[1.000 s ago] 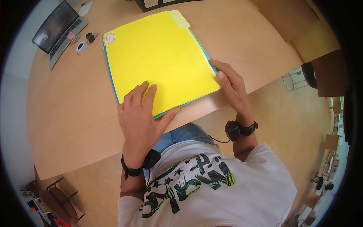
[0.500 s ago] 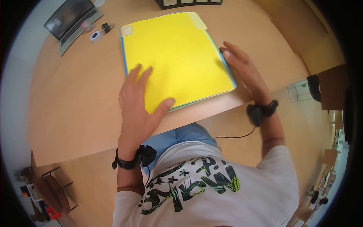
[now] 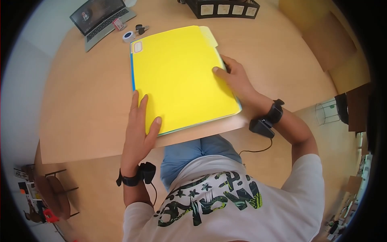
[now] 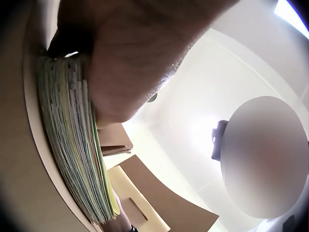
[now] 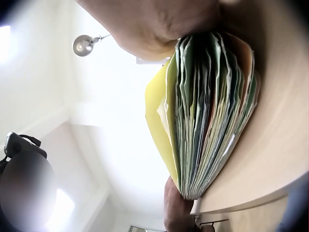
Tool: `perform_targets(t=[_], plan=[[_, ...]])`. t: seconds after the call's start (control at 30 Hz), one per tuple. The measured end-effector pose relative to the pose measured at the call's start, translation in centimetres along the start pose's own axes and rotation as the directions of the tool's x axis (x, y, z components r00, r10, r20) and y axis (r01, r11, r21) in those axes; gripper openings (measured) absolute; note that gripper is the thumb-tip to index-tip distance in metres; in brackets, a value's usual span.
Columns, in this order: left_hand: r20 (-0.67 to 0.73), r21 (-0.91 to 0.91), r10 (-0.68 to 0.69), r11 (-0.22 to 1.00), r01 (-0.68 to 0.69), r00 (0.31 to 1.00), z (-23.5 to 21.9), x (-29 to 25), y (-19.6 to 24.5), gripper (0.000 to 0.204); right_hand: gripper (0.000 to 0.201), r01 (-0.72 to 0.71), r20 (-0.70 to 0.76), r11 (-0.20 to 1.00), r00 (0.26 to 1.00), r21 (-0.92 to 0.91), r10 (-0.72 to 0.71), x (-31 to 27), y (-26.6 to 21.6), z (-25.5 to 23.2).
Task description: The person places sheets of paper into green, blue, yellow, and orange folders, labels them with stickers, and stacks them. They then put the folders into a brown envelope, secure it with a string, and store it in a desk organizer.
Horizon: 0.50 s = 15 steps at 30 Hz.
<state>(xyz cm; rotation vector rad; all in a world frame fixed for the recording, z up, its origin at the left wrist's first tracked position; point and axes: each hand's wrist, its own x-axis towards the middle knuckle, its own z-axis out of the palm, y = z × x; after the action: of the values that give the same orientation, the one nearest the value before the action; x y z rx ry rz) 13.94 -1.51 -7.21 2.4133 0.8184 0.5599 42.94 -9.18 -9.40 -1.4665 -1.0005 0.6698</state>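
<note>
A thick stack of folders with a yellow folder on top lies on the wooden table near its front edge. The left hand rests at the stack's lower left edge in the head view, fingers extended, thumb on the yellow cover. At the right edge, the right hand grips the stack, thumb on top and fingers over the side, partly hidden. Many layered sheets and folders show edge-on in the left wrist view. Seen from the right wrist, the layers fan apart near that hand.
An open laptop stands at the back left of the table. Near it are a white tape roll, a small red-and-white box and dark keys. A black organizer is at the back.
The stack has shifted left across the table, closer to the tape roll. The right hand has left the edge, then returned higher up with its thumb over the cover. The left hand has moved to the left edge.
</note>
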Motion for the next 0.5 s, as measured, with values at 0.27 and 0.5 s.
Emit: perform_targets(t=[0.27,0.5], plan=[[0.007,0.067,-0.04,0.997,0.04,0.999,-3.5,-2.0,-3.2,0.055,0.044,-0.198,0.123,0.945,0.978,0.258,0.171,0.3,-2.5,3.9],[-0.056,0.332,0.179,0.931,-0.151,0.982,-2.9,-1.3,1.8,0.071,0.033,-0.02,0.075,0.987,0.997,0.161,0.008,-3.1,-4.0,1.1]])
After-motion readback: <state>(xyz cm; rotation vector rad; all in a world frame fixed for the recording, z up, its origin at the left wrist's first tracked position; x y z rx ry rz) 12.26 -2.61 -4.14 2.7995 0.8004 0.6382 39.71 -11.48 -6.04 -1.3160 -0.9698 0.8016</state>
